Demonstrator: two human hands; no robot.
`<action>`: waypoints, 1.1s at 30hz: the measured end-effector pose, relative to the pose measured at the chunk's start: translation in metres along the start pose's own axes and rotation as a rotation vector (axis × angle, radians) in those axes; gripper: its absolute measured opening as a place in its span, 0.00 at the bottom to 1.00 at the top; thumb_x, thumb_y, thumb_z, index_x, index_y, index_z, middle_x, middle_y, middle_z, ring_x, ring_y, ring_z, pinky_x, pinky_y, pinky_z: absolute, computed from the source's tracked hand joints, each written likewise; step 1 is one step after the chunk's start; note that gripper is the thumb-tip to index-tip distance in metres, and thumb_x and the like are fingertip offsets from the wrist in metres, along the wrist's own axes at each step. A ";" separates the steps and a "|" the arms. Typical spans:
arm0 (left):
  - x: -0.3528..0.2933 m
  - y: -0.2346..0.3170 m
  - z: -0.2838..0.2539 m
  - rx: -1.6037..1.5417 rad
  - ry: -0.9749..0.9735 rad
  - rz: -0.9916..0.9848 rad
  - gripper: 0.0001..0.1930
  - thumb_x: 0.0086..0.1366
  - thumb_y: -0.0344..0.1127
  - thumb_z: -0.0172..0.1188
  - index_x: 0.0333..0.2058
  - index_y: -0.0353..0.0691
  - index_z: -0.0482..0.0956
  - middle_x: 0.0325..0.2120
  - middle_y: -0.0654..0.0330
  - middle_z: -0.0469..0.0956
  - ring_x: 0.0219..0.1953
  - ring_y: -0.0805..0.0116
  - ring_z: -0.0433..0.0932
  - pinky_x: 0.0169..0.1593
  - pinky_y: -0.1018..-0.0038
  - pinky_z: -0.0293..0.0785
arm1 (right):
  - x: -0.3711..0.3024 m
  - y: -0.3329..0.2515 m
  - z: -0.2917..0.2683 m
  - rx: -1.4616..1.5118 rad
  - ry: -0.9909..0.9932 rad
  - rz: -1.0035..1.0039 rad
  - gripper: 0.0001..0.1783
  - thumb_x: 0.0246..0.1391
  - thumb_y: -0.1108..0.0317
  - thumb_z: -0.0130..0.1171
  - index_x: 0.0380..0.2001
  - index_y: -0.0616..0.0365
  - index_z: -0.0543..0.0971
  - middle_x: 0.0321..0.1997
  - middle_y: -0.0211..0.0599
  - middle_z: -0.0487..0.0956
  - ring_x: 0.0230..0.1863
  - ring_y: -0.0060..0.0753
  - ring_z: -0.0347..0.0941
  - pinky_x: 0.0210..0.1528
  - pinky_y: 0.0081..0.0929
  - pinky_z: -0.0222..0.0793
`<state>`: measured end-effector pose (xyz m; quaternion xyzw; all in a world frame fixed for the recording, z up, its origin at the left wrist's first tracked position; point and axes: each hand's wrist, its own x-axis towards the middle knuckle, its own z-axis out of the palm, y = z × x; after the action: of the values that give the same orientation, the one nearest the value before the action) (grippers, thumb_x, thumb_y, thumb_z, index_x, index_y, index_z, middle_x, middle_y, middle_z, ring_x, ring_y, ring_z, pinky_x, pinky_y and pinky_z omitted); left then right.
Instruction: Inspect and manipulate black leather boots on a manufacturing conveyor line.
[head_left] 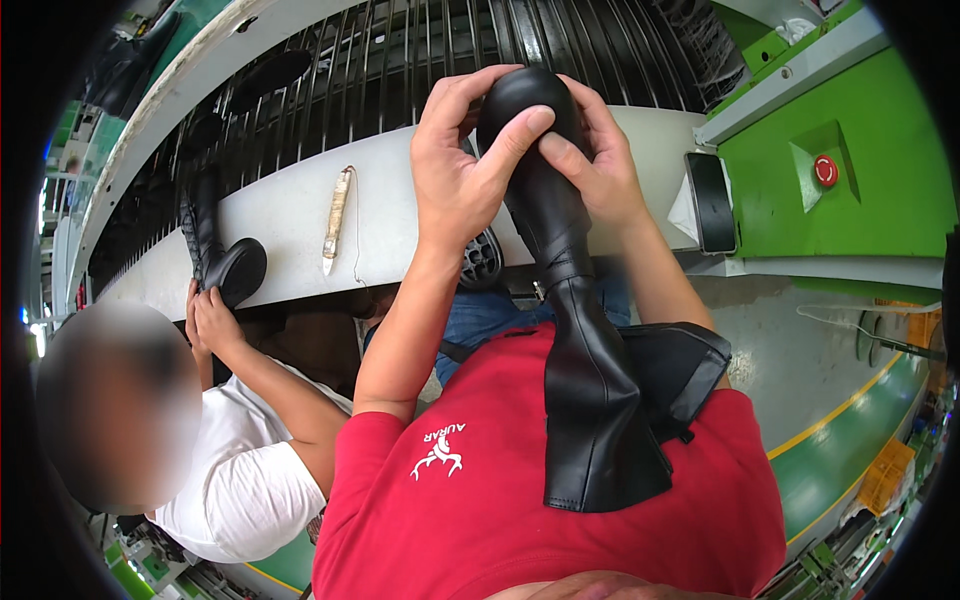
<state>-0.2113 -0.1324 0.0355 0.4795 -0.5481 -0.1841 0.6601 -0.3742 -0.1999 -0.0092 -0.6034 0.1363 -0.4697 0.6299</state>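
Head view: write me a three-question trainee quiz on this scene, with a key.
1. True or false: the left hand and right hand both hold the tall black leather-look boot.
2. Which hand is nearer the black rectangular phone-like device: A) left, B) right?
3. Fill in: the round push-button on the green metal panel is ___.

Key: 1. True. 2. B. 3. Red.

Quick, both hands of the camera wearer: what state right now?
Left hand: holding the black boot, thumb on top.
Right hand: holding its other side.
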 end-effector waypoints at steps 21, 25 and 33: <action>0.023 -0.061 -0.039 -0.216 -0.012 -0.177 0.24 0.81 0.47 0.62 0.62 0.31 0.81 0.49 0.52 0.88 0.52 0.68 0.85 0.59 0.71 0.79 | -0.027 0.063 -0.006 0.406 -0.098 0.453 0.48 0.72 0.29 0.43 0.70 0.66 0.68 0.50 0.53 0.85 0.43 0.41 0.89 0.43 0.32 0.86; 0.019 -0.116 -0.090 0.427 0.008 -0.329 0.25 0.76 0.50 0.65 0.59 0.34 0.85 0.50 0.46 0.89 0.58 0.54 0.85 0.63 0.63 0.77 | -0.030 0.058 -0.006 0.579 0.012 0.582 0.50 0.72 0.27 0.40 0.69 0.66 0.72 0.53 0.56 0.85 0.46 0.45 0.89 0.48 0.35 0.86; -0.001 -0.189 -0.112 0.872 -0.133 -0.138 0.15 0.73 0.46 0.63 0.48 0.44 0.91 0.48 0.49 0.88 0.59 0.47 0.82 0.75 0.47 0.61 | -0.027 0.041 0.003 0.652 0.144 0.701 0.49 0.73 0.27 0.37 0.66 0.65 0.76 0.47 0.60 0.86 0.40 0.49 0.88 0.43 0.40 0.84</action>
<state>-0.0575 -0.1728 -0.1158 0.7358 -0.5822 -0.0099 0.3456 -0.3685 -0.1848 -0.0559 -0.2582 0.2205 -0.2879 0.8954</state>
